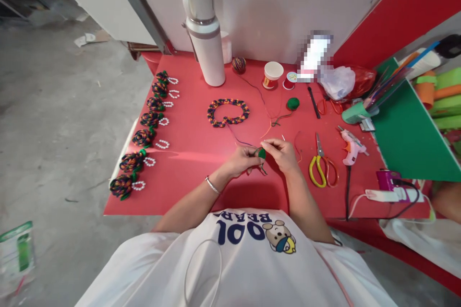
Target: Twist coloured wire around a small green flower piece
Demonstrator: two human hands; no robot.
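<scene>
My left hand (pixel 242 160) pinches a small green crocheted piece (pixel 262 154) between thumb and fingers, above the red table. A loose end of dark yarn hangs below the piece. My right hand (pixel 283 154) is closed, its thumb and forefinger meeting at the piece's upper edge. A thin pale tip (pixel 283 137) shows just above the right hand; whether it belongs to a tool in those fingers is unclear. Beyond the hands lies a multicoloured crocheted strip (pixel 228 101) curled in a loop, with a yarn tail running towards my left hand. A green yarn ball (pixel 293 103) lies further back.
Crocheted rosettes (pixel 143 137) with white bead loops line the table's left side. A white bottle (pixel 207 33), variegated yarn ball (pixel 238 64) and paper cup (pixel 272 75) stand behind. Scissors (pixel 319 165), a pink glue gun (pixel 351 146) and a power strip (pixel 387 195) lie right.
</scene>
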